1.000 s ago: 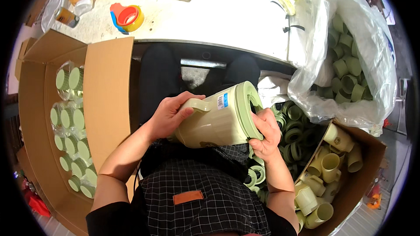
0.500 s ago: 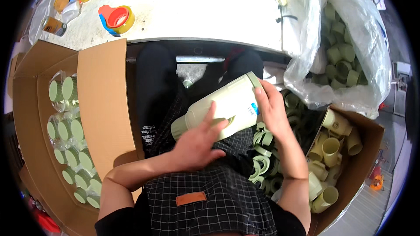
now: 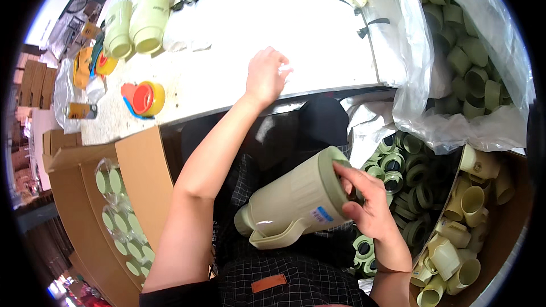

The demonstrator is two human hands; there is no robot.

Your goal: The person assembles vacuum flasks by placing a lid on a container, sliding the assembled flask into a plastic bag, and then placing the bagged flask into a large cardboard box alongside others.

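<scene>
A pale green thermos jug (image 3: 290, 193) lies tilted across my lap, its narrow neck to the left and its side handle facing me. My right hand (image 3: 369, 202) is closed on the darker green ring round its wide end; a blue-and-white label sits close by. Out over the bright worktop (image 3: 227, 68), my left hand (image 3: 266, 77) is off the jug with its fingers curled. Glare washes out its fingertips, and I cannot make out what they pinch, if anything.
Wrapped green cylinders (image 3: 122, 222) fill the carton at left. On the right are loose green rings (image 3: 418, 193), a carton of jug bodies (image 3: 472, 204) and a plastic bag (image 3: 418, 96) of green cups. A tape roll (image 3: 149, 99) and finished-looking jugs (image 3: 149, 20) stand on the worktop.
My left hand has left the jug's side and reached forward over the worktop. The jug has turned so its handle shows toward me, with my right hand still on its wide end.
</scene>
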